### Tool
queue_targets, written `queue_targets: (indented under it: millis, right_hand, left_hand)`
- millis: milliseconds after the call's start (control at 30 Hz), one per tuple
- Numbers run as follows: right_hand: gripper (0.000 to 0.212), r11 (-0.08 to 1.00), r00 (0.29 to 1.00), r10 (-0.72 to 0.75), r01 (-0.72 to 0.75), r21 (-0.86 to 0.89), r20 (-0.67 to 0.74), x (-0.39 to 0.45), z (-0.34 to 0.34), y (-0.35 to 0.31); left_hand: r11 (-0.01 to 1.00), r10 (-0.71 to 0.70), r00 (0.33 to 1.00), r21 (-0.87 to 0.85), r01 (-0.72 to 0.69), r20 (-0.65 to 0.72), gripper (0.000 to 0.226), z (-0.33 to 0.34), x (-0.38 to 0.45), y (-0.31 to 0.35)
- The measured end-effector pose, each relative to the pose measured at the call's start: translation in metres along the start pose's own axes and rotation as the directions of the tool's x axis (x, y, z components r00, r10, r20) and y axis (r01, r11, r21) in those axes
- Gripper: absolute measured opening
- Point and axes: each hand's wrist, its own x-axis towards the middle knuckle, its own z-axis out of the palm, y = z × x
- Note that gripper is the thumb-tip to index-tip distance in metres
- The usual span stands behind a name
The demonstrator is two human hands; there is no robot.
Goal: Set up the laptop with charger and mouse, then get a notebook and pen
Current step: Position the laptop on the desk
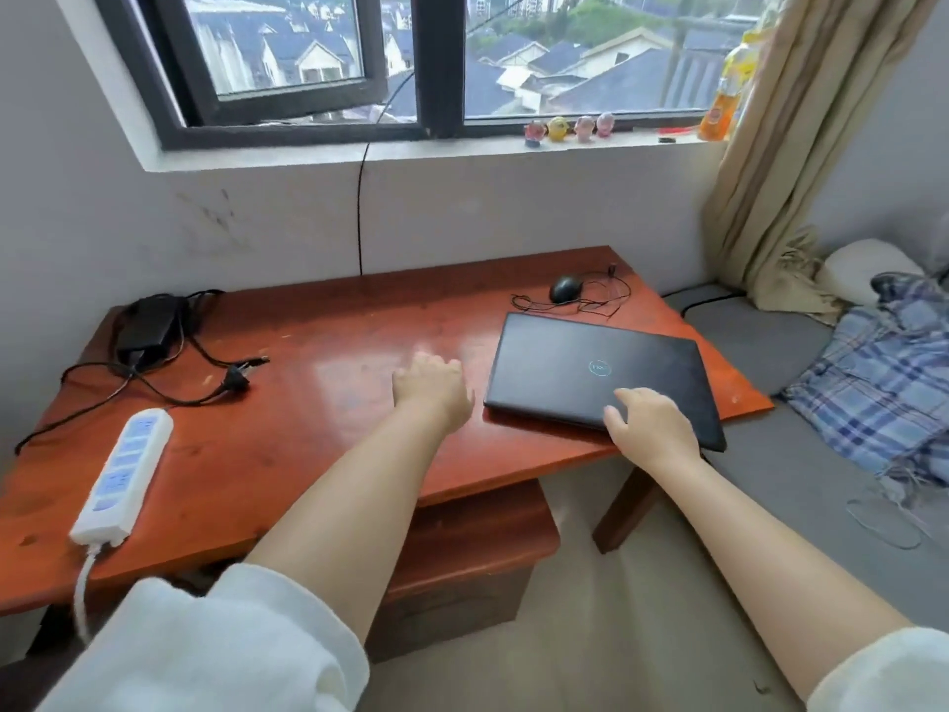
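A closed black laptop [595, 372] lies on the right side of the red-brown wooden table [308, 413], its near corner jutting over the table's edge. My right hand [649, 429] grips the laptop's near edge, thumb on the lid. My left hand [434, 390] hovers over bare table just left of the laptop, fingers loosely curled, holding nothing. A black wired mouse [566, 289] with its tangled cord sits behind the laptop. The black charger brick [146, 326] with its cables and plug [236, 375] lies at the far left. No notebook or pen is in view.
A white power strip [126, 472] lies near the table's left front edge. A wooden stool [462, 562] stands under the table. A grey mattress with a plaid cloth [883, 388] is to the right. The windowsill holds small figurines [567, 128] and a bottle [719, 107].
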Motion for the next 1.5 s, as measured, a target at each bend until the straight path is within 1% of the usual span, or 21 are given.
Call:
queue_targets:
  millis: [133, 233, 333, 433, 500, 567, 667, 733, 800, 900, 1167, 1233, 1300, 1400, 1500]
  right_hand:
    - [0.032, 0.992, 0.989, 0.129, -0.128, -0.021, 0.070, 0.071, 0.011, 0.048]
    - [0.035, 0.985, 0.980, 0.169, -0.166, -0.044, 0.107, 0.129, 0.023, 0.080]
    - [0.034, 0.976, 0.966, 0.215, -0.209, -0.052, 0.145, 0.180, 0.038, 0.112]
    - [0.034, 0.962, 0.951, 0.266, -0.252, -0.106, 0.155, 0.217, 0.050, 0.139]
    - [0.038, 0.940, 0.929, 0.337, -0.322, -0.112, 0.156, 0.238, 0.057, 0.152]
    - [0.044, 0.909, 0.891, 0.417, -0.404, -0.106, 0.180, 0.255, 0.064, 0.160]
    - [0.055, 0.878, 0.853, 0.480, -0.466, -0.113, 0.205, 0.272, 0.076, 0.166]
    - [0.063, 0.836, 0.809, 0.544, -0.544, -0.069, 0.224, 0.279, 0.079, 0.168]
    - [0.069, 0.801, 0.776, 0.583, -0.598, -0.014, 0.240, 0.281, 0.083, 0.173]
    - [0.072, 0.791, 0.771, 0.589, -0.611, 0.020, 0.241, 0.282, 0.086, 0.179]
    - [0.078, 0.735, 0.733, 0.613, -0.666, 0.128, 0.295, 0.285, 0.086, 0.180]
    - [0.080, 0.701, 0.707, 0.635, -0.697, 0.152, 0.312, 0.288, 0.085, 0.182]
    - [0.080, 0.654, 0.678, 0.660, -0.730, 0.198, 0.323, 0.291, 0.083, 0.182]
    - [0.080, 0.606, 0.654, 0.684, -0.756, 0.247, 0.323, 0.294, 0.081, 0.178]
    - [0.082, 0.637, 0.679, 0.661, -0.733, 0.241, 0.320, 0.300, 0.081, 0.161]
  left_hand:
    - [0.998, 0.057, 0.995, -0.025, -0.056, 0.076, 0.041, 0.022, 0.078, 0.039]
    - [0.998, 0.059, 0.991, -0.043, -0.054, 0.123, 0.041, 0.042, 0.132, 0.067]
    - [0.998, 0.004, 0.986, -0.063, 0.007, 0.166, 0.042, 0.059, 0.178, 0.088]
    - [0.991, -0.076, 0.977, -0.091, 0.096, 0.201, 0.044, 0.073, 0.211, 0.103]
    - [0.981, -0.135, 0.965, -0.109, 0.162, 0.223, 0.048, 0.080, 0.228, 0.111]
    - [0.966, -0.198, 0.947, -0.115, 0.233, 0.255, 0.055, 0.088, 0.242, 0.116]
    - [0.930, -0.280, 0.896, -0.135, 0.343, 0.344, 0.069, 0.102, 0.255, 0.114]
    - [0.906, -0.306, 0.867, -0.160, 0.392, 0.392, 0.075, 0.108, 0.262, 0.112]
    - [0.891, -0.312, 0.871, -0.203, 0.407, 0.379, 0.071, 0.110, 0.267, 0.111]
    - [0.858, -0.328, 0.875, -0.276, 0.434, 0.357, 0.061, 0.110, 0.272, 0.113]
    - [0.811, -0.316, 0.846, -0.340, 0.476, 0.430, 0.067, 0.112, 0.282, 0.109]
    - [0.799, -0.317, 0.836, -0.348, 0.489, 0.448, 0.066, 0.113, 0.285, 0.107]
    - [0.767, -0.322, 0.819, -0.377, 0.520, 0.474, 0.065, 0.113, 0.287, 0.104]
    - [0.708, -0.327, 0.801, -0.431, 0.559, 0.502, 0.062, 0.113, 0.287, 0.100]
    - [0.623, -0.361, 0.783, -0.494, 0.607, 0.506, 0.060, 0.112, 0.281, 0.084]
